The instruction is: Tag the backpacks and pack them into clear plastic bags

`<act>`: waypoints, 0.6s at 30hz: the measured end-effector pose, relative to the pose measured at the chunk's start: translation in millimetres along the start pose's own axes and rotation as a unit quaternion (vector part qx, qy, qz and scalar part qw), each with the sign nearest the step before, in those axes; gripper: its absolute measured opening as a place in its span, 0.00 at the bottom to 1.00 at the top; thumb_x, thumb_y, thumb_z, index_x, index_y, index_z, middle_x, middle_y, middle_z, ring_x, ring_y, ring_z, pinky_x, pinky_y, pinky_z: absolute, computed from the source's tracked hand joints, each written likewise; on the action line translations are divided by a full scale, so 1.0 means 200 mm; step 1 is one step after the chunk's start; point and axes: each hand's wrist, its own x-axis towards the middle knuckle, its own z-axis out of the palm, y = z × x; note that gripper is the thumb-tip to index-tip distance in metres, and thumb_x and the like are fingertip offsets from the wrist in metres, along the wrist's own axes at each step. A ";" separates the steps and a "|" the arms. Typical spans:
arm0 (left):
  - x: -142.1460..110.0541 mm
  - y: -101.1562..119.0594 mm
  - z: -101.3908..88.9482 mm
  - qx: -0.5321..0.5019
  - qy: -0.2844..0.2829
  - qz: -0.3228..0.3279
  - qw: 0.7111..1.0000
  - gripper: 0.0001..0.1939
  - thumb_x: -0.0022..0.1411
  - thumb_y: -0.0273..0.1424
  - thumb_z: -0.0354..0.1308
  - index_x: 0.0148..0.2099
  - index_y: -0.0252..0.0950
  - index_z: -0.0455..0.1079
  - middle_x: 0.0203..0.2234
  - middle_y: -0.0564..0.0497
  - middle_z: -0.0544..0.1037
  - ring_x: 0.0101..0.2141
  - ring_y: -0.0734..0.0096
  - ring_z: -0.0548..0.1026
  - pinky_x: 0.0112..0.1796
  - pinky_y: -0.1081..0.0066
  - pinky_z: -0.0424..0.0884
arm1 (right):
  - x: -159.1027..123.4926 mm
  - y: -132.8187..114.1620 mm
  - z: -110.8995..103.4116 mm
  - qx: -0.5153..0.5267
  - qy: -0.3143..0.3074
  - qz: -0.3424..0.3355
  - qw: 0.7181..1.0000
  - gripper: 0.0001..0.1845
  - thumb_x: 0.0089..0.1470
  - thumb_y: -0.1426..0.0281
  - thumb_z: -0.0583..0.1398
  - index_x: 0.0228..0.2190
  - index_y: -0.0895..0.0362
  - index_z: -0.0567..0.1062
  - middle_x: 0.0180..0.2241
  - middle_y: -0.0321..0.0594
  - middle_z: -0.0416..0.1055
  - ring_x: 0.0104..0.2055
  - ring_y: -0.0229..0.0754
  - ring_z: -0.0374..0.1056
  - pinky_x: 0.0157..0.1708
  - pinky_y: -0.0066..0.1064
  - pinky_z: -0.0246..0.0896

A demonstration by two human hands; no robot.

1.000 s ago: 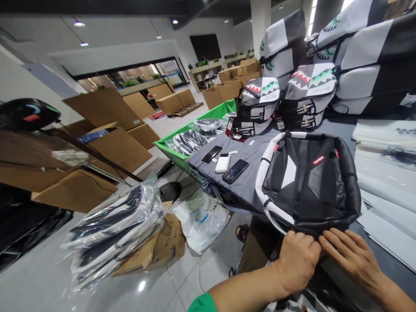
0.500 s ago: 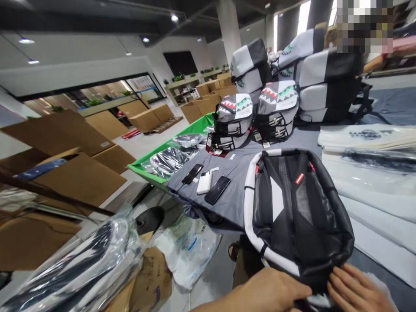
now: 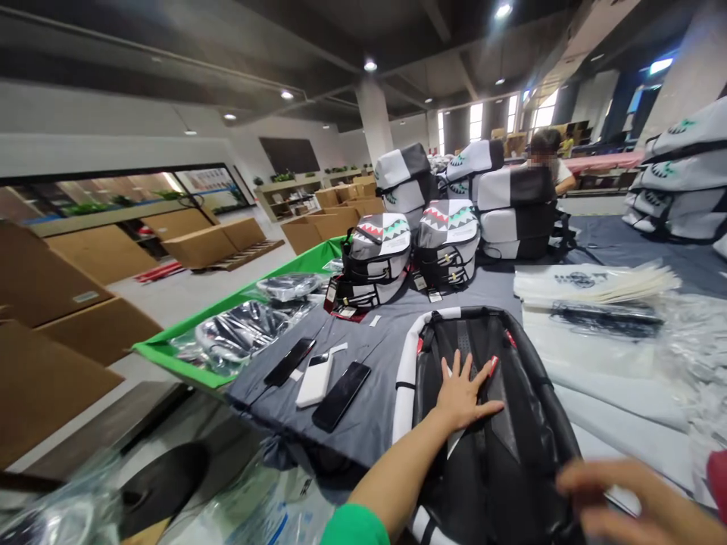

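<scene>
A black and white backpack [image 3: 511, 424] lies on the grey-covered table with its strap side up and a small red tag on one strap. My left hand [image 3: 461, 397] presses flat on the straps, fingers spread. Over the lower right edge of the backpack is my right hand [image 3: 630, 492], blurred by motion, with its fingers apart and nothing visible in them. Whether it touches the backpack I cannot tell. Left of the backpack lie a black phone [image 3: 341, 395], a white power bank [image 3: 315, 378] and another dark phone [image 3: 289, 362].
Backpacks with a shark-mouth print [image 3: 378, 257] stand behind, before stacked white and black backpacks [image 3: 514, 204]. White plastic bags [image 3: 602, 333] lie to the right. A green-rimmed bin [image 3: 164, 348] holds plastic-wrapped goods. Cardboard boxes [image 3: 91, 265] are at left; a person [image 3: 560, 170] is at the back.
My left hand has moved from the backpack's near edge up onto its straps and spread flat. My right hand has come away from the near edge toward the right. The view has shifted.
</scene>
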 end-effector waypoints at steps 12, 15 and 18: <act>-0.10 -0.03 0.04 0.023 0.005 0.025 0.999 0.44 0.65 0.64 0.43 0.75 0.55 0.33 0.72 0.40 0.47 0.71 0.36 0.44 0.63 0.32 0.43 | 0.44 1.06 0.45 0.020 -0.071 0.473 0.878 0.15 0.47 0.57 0.60 0.17 0.52 0.69 0.22 0.42 0.72 0.27 0.49 0.70 0.27 0.36 0.58; -0.09 -0.03 0.04 0.020 0.008 0.024 0.999 0.44 0.65 0.64 0.44 0.75 0.55 0.34 0.72 0.39 0.47 0.71 0.36 0.44 0.63 0.31 0.43 | 0.42 1.17 0.45 0.010 -0.086 0.486 0.870 0.15 0.48 0.61 0.61 0.15 0.52 0.67 0.18 0.40 0.69 0.24 0.45 0.67 0.27 0.35 0.57; -0.09 -0.03 0.03 0.003 0.000 0.023 1.000 0.44 0.65 0.64 0.43 0.75 0.56 0.34 0.72 0.39 0.46 0.71 0.36 0.43 0.63 0.30 0.43 | 0.40 1.24 0.39 -0.029 -0.063 0.521 0.851 0.17 0.56 0.60 0.59 0.19 0.54 0.69 0.17 0.38 0.66 0.21 0.41 0.63 0.27 0.34 0.59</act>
